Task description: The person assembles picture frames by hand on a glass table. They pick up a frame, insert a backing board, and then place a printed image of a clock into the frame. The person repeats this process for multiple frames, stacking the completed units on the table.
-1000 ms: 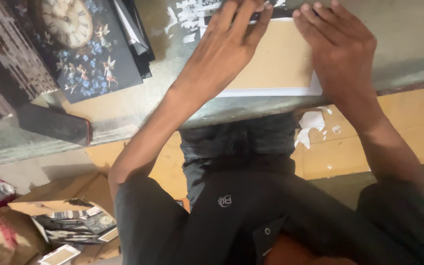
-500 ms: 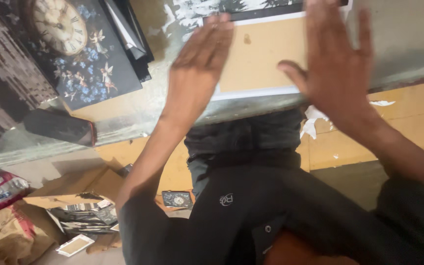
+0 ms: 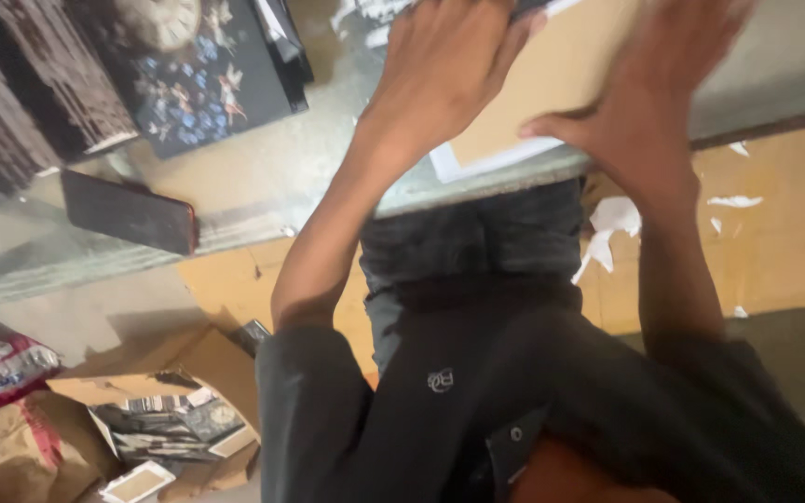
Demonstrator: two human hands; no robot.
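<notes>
Tan cardboard-backed flat panel (image 3: 552, 79) lies at the glass tabletop's (image 3: 263, 177) near edge, upper centre of the frame. Left hand (image 3: 444, 65) rests flat on it, fingers together; right hand (image 3: 649, 102) presses its right side, spread open, blurred. Fingertips and the panel's far end are cut off at the top.

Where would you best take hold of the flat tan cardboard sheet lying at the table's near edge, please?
Probably at the near left corner of the flat tan cardboard sheet, coming from the table's front edge: it lies flat with a white sheet under it, close to that edge. The left hand and right hand already press on top.
</notes>
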